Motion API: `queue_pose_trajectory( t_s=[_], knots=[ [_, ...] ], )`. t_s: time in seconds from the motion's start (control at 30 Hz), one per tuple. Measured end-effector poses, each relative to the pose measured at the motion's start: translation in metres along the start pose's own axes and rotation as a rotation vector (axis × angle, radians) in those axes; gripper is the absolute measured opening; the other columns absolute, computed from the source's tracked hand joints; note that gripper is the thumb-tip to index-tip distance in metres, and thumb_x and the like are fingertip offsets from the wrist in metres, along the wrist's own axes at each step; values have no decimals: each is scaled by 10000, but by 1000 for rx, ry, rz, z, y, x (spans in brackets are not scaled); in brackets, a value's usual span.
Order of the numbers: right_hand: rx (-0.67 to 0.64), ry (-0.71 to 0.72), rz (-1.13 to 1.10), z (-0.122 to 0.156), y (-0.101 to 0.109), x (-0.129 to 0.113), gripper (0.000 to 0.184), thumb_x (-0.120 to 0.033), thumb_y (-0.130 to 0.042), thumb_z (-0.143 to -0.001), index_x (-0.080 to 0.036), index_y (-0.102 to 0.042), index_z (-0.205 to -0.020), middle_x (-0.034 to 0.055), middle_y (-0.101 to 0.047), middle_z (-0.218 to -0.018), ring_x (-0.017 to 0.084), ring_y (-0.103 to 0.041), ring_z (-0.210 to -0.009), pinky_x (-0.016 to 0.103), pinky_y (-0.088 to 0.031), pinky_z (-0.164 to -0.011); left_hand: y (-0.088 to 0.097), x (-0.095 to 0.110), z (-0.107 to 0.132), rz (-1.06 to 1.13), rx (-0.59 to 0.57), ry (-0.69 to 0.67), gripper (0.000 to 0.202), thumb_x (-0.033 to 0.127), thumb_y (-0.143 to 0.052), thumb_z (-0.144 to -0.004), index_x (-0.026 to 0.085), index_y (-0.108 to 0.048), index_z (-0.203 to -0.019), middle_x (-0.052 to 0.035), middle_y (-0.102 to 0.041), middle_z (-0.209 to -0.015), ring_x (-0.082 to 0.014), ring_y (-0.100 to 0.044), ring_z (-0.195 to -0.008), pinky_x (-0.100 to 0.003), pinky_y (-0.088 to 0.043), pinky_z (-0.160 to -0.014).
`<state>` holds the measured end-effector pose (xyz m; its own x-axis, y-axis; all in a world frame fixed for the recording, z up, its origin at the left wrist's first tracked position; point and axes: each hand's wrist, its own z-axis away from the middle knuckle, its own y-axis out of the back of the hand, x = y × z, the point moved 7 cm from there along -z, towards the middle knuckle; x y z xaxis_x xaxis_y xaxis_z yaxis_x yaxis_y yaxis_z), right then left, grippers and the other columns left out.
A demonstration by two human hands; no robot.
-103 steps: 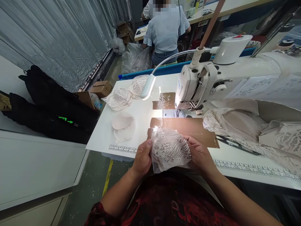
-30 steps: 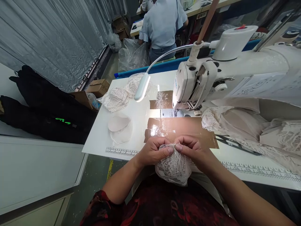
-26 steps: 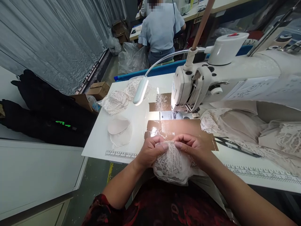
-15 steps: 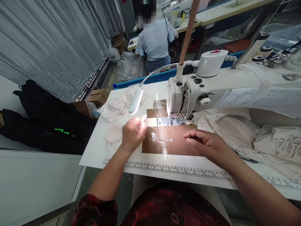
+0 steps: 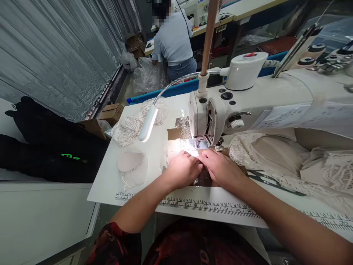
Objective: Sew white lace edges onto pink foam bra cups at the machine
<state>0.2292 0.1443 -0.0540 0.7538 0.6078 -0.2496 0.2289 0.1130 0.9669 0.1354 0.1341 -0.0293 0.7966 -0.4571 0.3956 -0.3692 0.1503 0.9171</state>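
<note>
In the head view a pale lace-edged piece of fabric (image 5: 170, 150) lies at the front of the sewing machine (image 5: 205, 114), mostly covered by my fingers. My left hand (image 5: 184, 170) is closed on it, knuckles bent. Fingertips of my right hand (image 5: 220, 165) meet the left fingers and pinch the fabric's near edge just before the needle area. Both hands rest over the brown taped patch (image 5: 204, 178). Left of my left hand lies a pale cup piece with lace trim (image 5: 131, 162).
Balls of cream lace (image 5: 128, 129) sit at the back left, below a lit lamp (image 5: 148, 123). Cream lace garments (image 5: 273, 151) and dark scissors (image 5: 271, 180) lie to the right. A printed ruler (image 5: 193, 204) runs along the table's front. Ahead sits another person (image 5: 175, 40).
Both hands have moved in together before the needle area, where pale fabric now lies. The left went right, the right went left. The lamp now lights that spot brightly. The view has shifted slightly.
</note>
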Motion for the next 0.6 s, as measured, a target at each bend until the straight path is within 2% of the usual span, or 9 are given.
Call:
queue_pose_trajectory(
  t_s=[0.1,0.17,0.23,0.43,0.6],
  knots=[
    [6,14,93,2,-2,-3,328,-54,-427,-841,-181,-656,-1039,86,-634,-947,201,-547,-808,309,-398,-680,8,-9,0,132,38,-45,283,269,-397,-941,173,-663,-948,-91,-670,-950,-189,-601,-853,-333,-490,-790],
    [21,8,140,3,-1,-4,332,-60,-409,-862,-177,-655,-1053,90,-644,-958,211,-552,-840,315,-408,-708,5,-15,0,100,85,-72,281,250,-406,-935,159,-657,-1019,-119,-653,-1114,-214,-594,-932,-378,-484,-845],
    [45,-8,179,2,2,-5,357,-56,-392,-870,-172,-647,-1092,98,-653,-989,218,-559,-848,323,-417,-714,-1,-18,-1,45,111,-113,281,234,-425,-926,139,-649,-1067,-135,-633,-1190,-231,-589,-947,-407,-482,-857],
    [79,-70,212,-5,8,-4,455,31,-382,-785,-168,-654,-1090,102,-661,-949,203,-562,-730,328,-396,-611,-3,-26,-15,-11,122,-237,324,243,-430,-929,99,-650,-1117,-155,-645,-1192,-241,-599,-944,-405,-507,-828],
    [110,-100,242,-8,8,-2,449,14,-424,-765,-168,-649,-1108,95,-645,-911,199,-556,-718,321,-361,-579,3,-31,-22,-24,153,-314,319,235,-453,-909,100,-665,-1105,-152,-659,-1174,-240,-619,-939,-411,-513,-826]
  ],
)
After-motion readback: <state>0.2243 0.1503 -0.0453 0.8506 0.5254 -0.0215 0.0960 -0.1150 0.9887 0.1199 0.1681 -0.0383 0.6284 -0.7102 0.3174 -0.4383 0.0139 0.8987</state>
